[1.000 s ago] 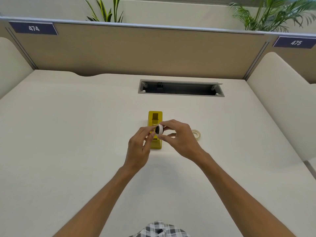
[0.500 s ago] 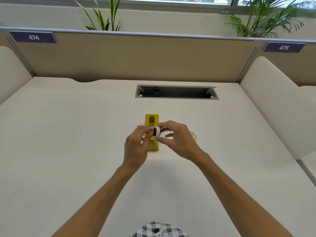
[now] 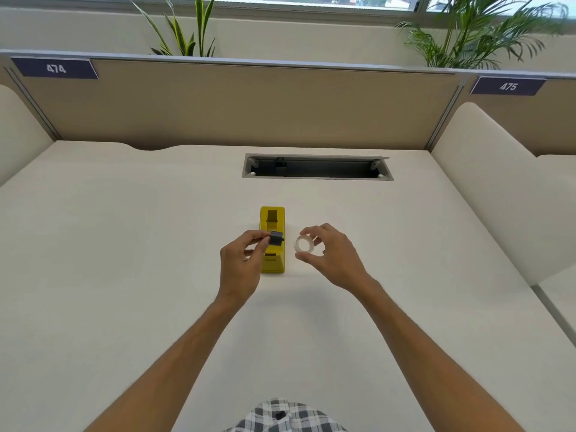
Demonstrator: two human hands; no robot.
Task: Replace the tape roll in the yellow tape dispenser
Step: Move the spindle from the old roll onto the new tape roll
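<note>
The yellow tape dispenser (image 3: 272, 218) stands on the desk, its long axis pointing away from me, with its roll bay showing no roll. My left hand (image 3: 241, 263) pinches a small dark grey spindle (image 3: 276, 238) just above the dispenser's near half. My right hand (image 3: 332, 260), a little to the right of the dispenser, holds a whitish tape ring (image 3: 304, 244) between thumb and fingertips. Spindle and ring are apart by a short gap.
A white desk (image 3: 124, 275) spreads around the dispenser. An open cable slot (image 3: 316, 168) lies in the desk behind it. Beige partitions with number signs 474 and 475 close off the back, and padded dividers rise at left and right.
Both hands were together on the ring with the spindle inside it. Now they have parted: the spindle is out in my left hand, the ring in my right. The loose roll by my right hand is hidden.
</note>
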